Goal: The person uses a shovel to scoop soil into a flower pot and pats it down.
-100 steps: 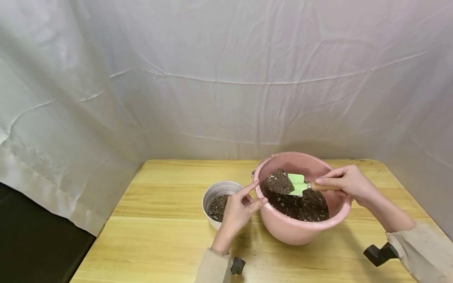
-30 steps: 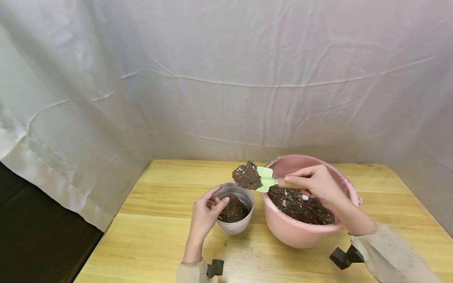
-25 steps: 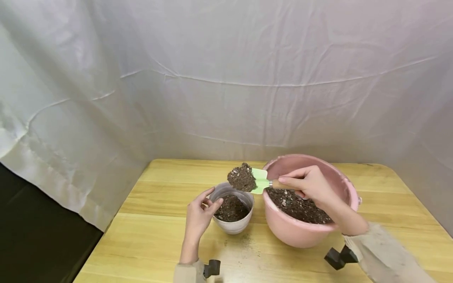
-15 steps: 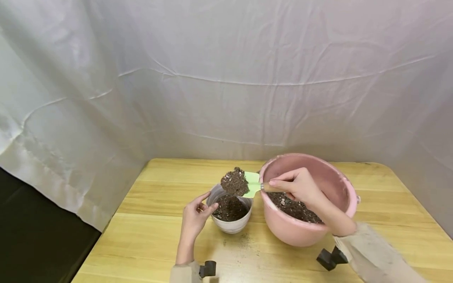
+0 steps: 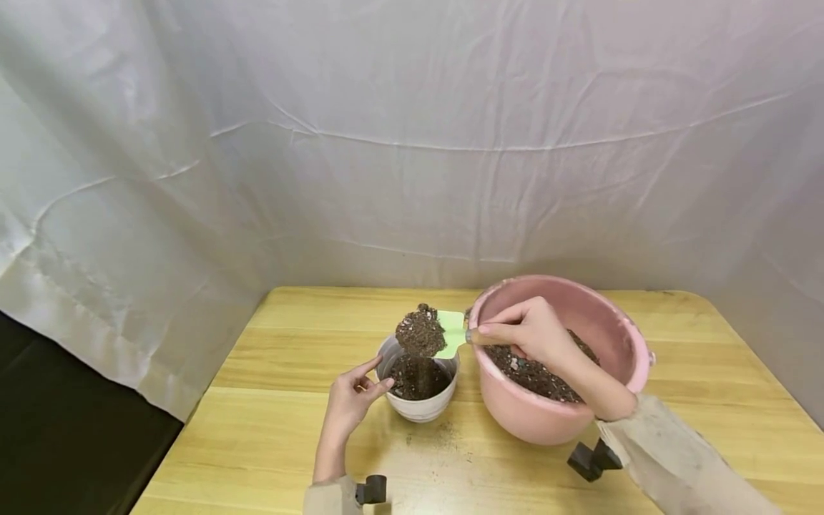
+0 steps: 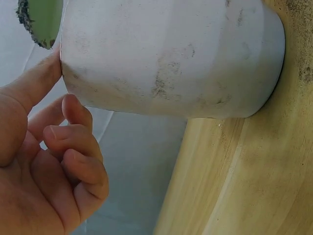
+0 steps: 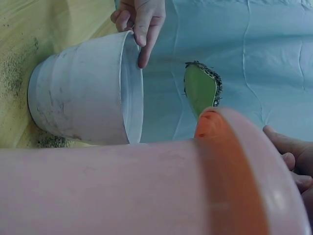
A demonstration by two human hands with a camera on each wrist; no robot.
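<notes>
Soil (image 5: pixel 420 334) is sitting heaped on the blade of a small green trowel (image 5: pixel 448 333), which the right hand (image 5: pixel 523 330) is holding by its handle, fingers curled round it, just above a white pot (image 5: pixel 418 408). A thin stream of soil is falling from the blade into the pot, which is already holding dark soil and is standing on the wooden table (image 5: pixel 283 429). The left hand (image 5: pixel 350 398) is resting at the pot's left side, its thumb and forefinger touching the rim while the other fingers are curling loosely into the palm, gripping nothing. In the left wrist view the thumb (image 6: pixel 34 83) is lying against the pot's wall near the rim. Just right of the pot a pink basin (image 5: pixel 547 422) is standing, holding more soil, and the right forearm is crossing over its near rim. Loose crumbs are lying on the table in front of the pot. White cloth (image 5: pixel 412 143) is hanging behind the table.
</notes>
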